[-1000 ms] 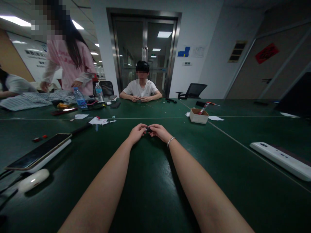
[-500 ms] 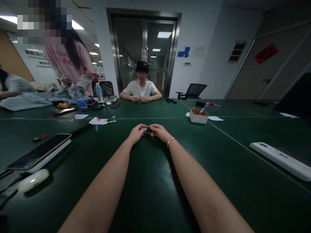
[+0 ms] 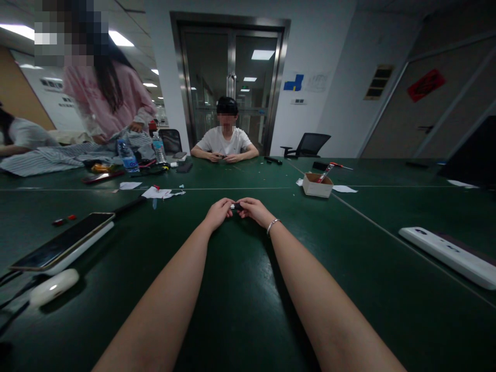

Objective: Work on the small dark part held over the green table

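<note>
My left hand (image 3: 219, 213) and my right hand (image 3: 253, 211) meet above the green table (image 3: 236, 289), fingertips almost touching. Between them is a small black USB stick (image 3: 236, 206) with a silver end. The right fingers pinch its black part. The left fingers close on the silver end at the other side. Both forearms reach forward from the bottom of the view, and a silver bracelet (image 3: 273, 226) circles the right wrist.
On the left lie a phone (image 3: 65, 240), a white mouse-like device (image 3: 54, 288) and paper scraps (image 3: 158, 192). A small open box (image 3: 317, 186) stands ahead to the right; a long white device (image 3: 445, 256) lies at far right. One person (image 3: 225, 142) sits opposite, another (image 3: 110, 98) stands at left.
More of the silver end shows between my fingers; my hands have stayed in place. The standing person's hands have moved, with striped cloth now raised at them.
</note>
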